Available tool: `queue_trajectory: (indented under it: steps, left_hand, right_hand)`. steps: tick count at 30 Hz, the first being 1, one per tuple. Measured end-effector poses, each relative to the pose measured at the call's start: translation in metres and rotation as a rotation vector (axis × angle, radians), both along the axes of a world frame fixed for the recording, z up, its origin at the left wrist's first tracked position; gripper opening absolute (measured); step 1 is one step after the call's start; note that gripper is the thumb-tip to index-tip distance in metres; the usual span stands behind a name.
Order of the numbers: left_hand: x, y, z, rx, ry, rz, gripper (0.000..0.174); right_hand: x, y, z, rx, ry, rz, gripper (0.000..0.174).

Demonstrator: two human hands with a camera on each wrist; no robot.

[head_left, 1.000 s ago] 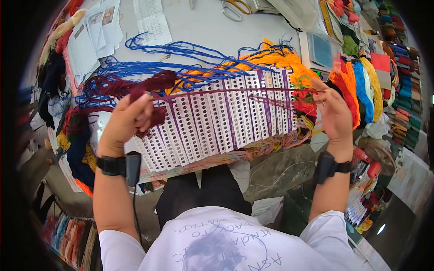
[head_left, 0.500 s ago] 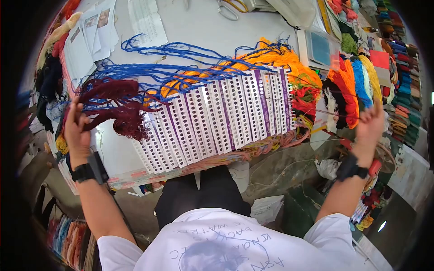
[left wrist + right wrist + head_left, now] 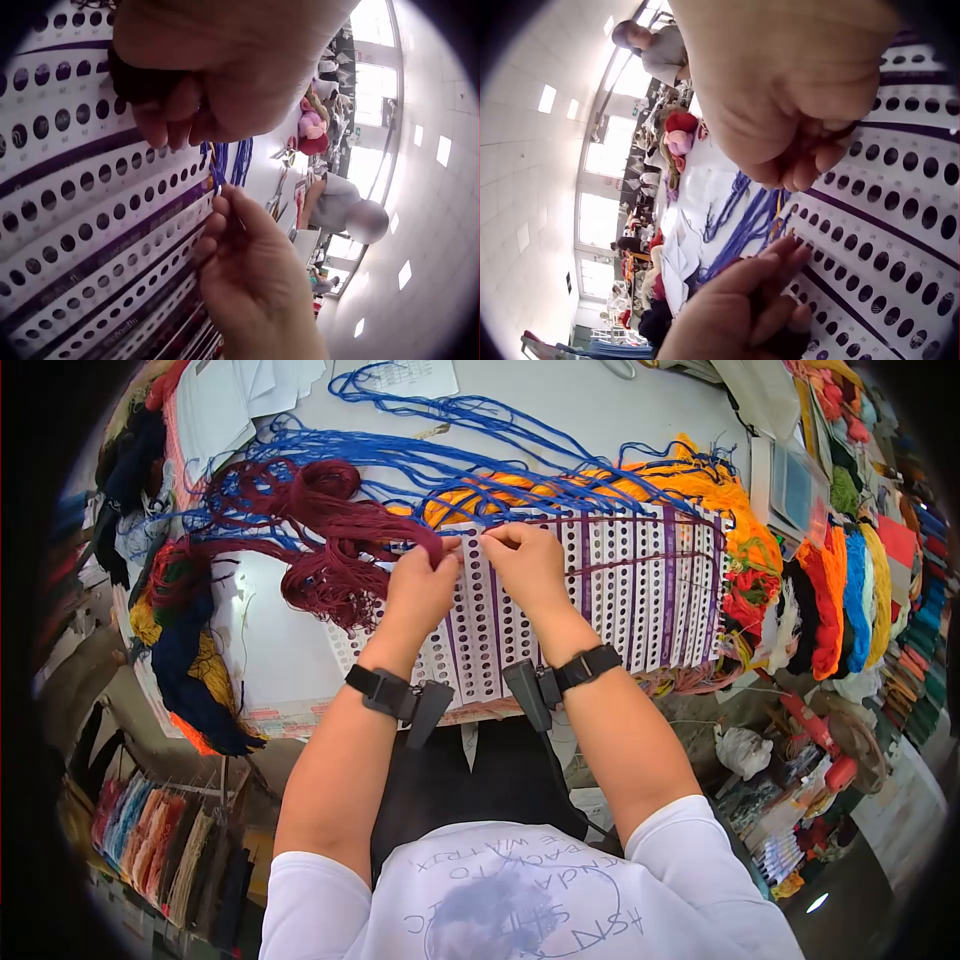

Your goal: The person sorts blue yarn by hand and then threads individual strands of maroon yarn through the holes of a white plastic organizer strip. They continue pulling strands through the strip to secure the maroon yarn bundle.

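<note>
My left hand (image 3: 425, 590) grips a strand of the maroon yarn (image 3: 330, 510), whose loose bundle lies to its left. Close beside it, my right hand (image 3: 530, 565) has curled fingers at the upper edge of the punched white card strips (image 3: 480, 625). Maroon thread (image 3: 640, 563) stretches from there across the strips to the right. In the right wrist view a dark red thread (image 3: 844, 133) shows within the right hand's (image 3: 787, 90) curled fingers. Blue yarn (image 3: 217, 176) at the strip edge lies by the right fingertips in the left wrist view; contact is unclear.
Blue strands (image 3: 400, 455) and orange yarn (image 3: 700, 485) lie behind the strips. Coloured skeins (image 3: 855, 590) hang at the right, dark blue yarn (image 3: 180, 660) at the left. Papers (image 3: 215, 410) lie at the back left. A person (image 3: 345, 210) is across the table.
Both hands, first apart and then spread wider, have come together over the middle of the strips. The maroon thread now runs to the right edge and back. The head view has shifted.
</note>
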State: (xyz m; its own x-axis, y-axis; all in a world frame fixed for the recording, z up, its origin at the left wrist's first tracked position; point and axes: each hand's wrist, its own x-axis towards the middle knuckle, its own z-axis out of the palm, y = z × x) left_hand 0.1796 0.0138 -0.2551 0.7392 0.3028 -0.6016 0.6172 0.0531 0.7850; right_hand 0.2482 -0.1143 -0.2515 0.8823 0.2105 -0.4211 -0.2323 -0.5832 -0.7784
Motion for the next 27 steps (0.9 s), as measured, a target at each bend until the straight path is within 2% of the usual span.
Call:
queue_trajectory:
  steps: [1,3,5,7,8,10,14,15,17,18,19,20,21,23,24,26,27]
  left_hand:
    - [0.002,-0.001,-0.005,0.001,0.002,0.006,0.027]
    - [0.007,-0.003,-0.012,0.216,0.017,-0.107,0.026]
    - [0.011,-0.002,-0.015,0.198,0.03,-0.127,0.024]
    - [0.013,-0.001,-0.009,-0.118,0.134,-0.008,0.023]
    - [0.014,-0.001,-0.006,-0.119,0.138,-0.009,0.023]
    - [0.015,0.0,-0.003,-0.186,0.109,0.016,0.018]
    - [0.019,0.0,-0.005,-0.227,0.175,0.052,0.018]
    - [0.018,-0.001,-0.005,-0.171,0.161,0.056,0.016]
    - [0.017,-0.001,-0.004,-0.114,0.147,0.057,0.015]
    - [0.015,0.005,-0.005,-0.169,0.048,0.243,0.014]
    - [0.01,0.014,-0.008,-0.222,-0.052,0.427,0.013]
    - [0.002,0.031,-0.013,-0.265,-0.182,0.445,0.014]
    - [0.0,0.038,-0.005,-0.336,-0.251,0.612,0.019]
    - [-0.008,0.055,-0.001,-0.701,-0.349,0.704,0.017]
    - [-0.008,0.057,0.003,-0.697,-0.353,0.704,0.017]
    - [-0.01,0.059,0.01,-0.95,-0.424,0.47,0.012]
    - [-0.007,0.056,0.018,-0.952,-0.425,0.468,0.012]
  right_hand:
    - [-0.001,0.002,-0.002,0.001,0.002,0.006,0.014]
    - [-0.002,0.004,-0.005,-0.044,-0.02,-0.03,0.012]
    - [-0.004,0.005,-0.006,-0.092,-0.008,-0.017,0.014]
    - [-0.009,0.005,-0.008,-0.12,-0.057,-0.033,0.013]
    - [-0.014,0.005,-0.008,-0.122,-0.053,-0.033,0.013]
    - [-0.025,0.003,-0.004,-0.046,-0.339,0.068,0.011]
    - [-0.032,-0.009,-0.009,0.077,-0.46,0.117,0.014]
    - [-0.03,-0.01,-0.004,0.074,-0.458,0.116,0.014]
    - [-0.023,-0.011,0.007,0.095,-0.22,0.052,0.024]
    - [-0.017,-0.012,0.017,-0.012,-0.238,0.117,0.031]
    - [-0.012,-0.015,0.021,-0.008,-0.238,0.115,0.031]
    - [-0.007,-0.018,0.022,-0.237,-0.327,0.257,0.034]
    - [-0.003,-0.019,0.024,-0.469,-0.411,0.398,0.037]
    - [0.003,-0.018,0.025,-0.517,-0.384,0.416,0.03]
    - [0.006,-0.017,0.022,-0.564,-0.446,0.458,0.026]
    - [0.008,-0.019,0.017,-0.608,-0.556,0.507,0.013]
    - [0.009,-0.021,0.02,-0.611,-0.558,0.507,0.013]
